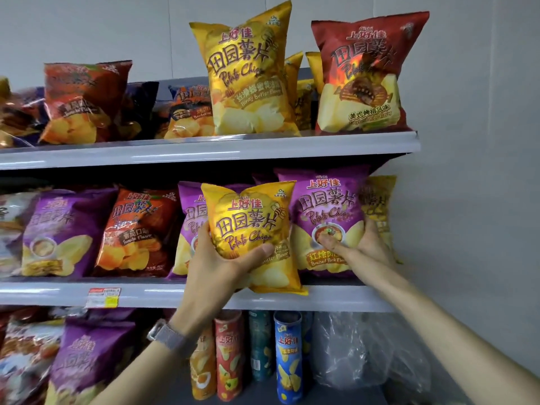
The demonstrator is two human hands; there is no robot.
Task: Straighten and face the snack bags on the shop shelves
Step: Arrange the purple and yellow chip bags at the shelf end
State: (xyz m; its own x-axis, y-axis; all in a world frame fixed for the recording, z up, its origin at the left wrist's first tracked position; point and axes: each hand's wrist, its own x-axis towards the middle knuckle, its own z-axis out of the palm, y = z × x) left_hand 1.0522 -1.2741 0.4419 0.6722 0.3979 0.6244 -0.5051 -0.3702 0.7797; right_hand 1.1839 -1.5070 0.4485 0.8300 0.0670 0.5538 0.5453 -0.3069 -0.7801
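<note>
I see the left hand holding a yellow chip bag by its lower left side, with the thumb pressed across the front and the fingers tucked behind. The bag is upright and faces me. It sits in front of the other bags on the middle shelf, and its bottom hangs over the shelf's front edge. There is a watch on that wrist. The right hand holds a purple chip bag that stands on the same shelf, just to the right of the yellow one. The thumb lies on the front of the bag and the fingers wrap round its right edge. More purple bags and an orange bag lean along the shelf to the left. On the top shelf a tall yellow bag and a red bag stand up straight. Below, chip cans stand beside a clear plastic bag.
</note>
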